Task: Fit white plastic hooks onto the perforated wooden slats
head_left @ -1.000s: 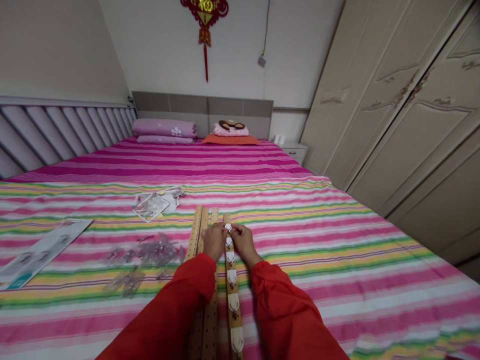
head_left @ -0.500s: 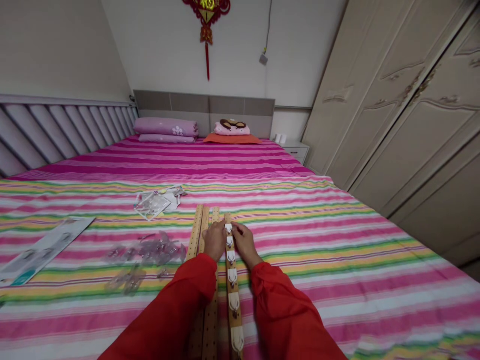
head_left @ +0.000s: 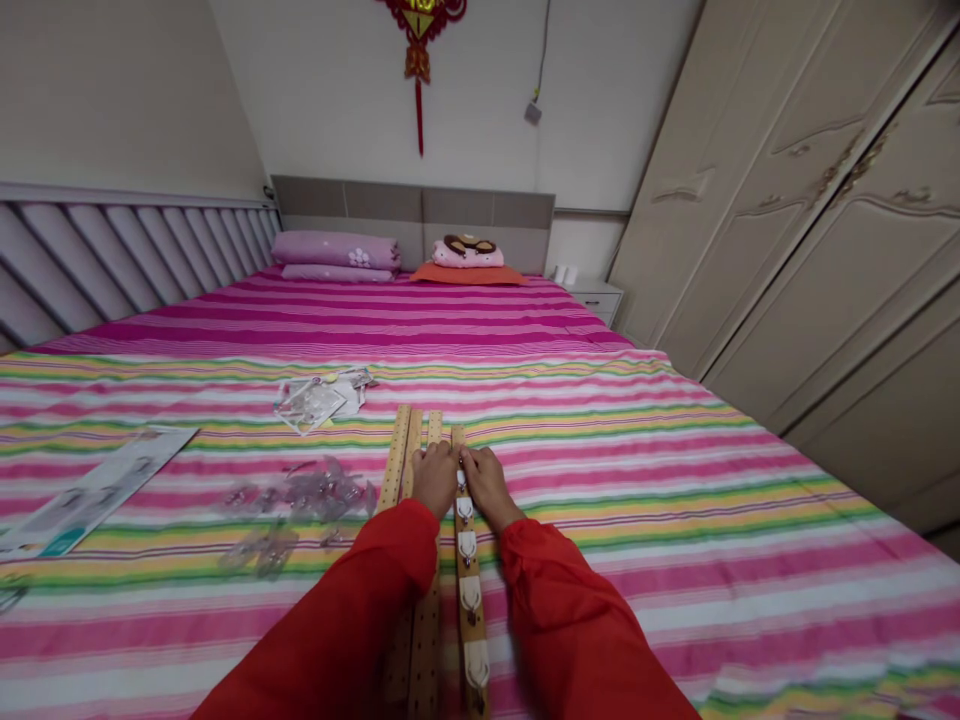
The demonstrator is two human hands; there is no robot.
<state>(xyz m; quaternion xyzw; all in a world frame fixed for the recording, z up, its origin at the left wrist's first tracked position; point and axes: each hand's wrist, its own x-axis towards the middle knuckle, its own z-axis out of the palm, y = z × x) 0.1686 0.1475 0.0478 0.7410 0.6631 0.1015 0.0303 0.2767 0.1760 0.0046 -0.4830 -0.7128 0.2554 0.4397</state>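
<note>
A long wooden strip lies lengthwise in front of me with a row of white-backed hooks along it. At its far end my left hand and my right hand meet from either side, fingers curled and thumbs pressed together over the farthest white hook. Most of that hook is hidden under the thumbs. Just left of my left hand lie several more wooden strips dotted with small holes, partly covered by my red left sleeve.
Crumpled clear packaging lies beyond the strips on the striped bed sheet. Left of them is a pile of transparent plastic pieces. A flat white pack lies farther left. A wardrobe stands along the right side.
My thumbs have come together over the farthest hook, which showed between my hands before. The whole view has shifted slightly.
</note>
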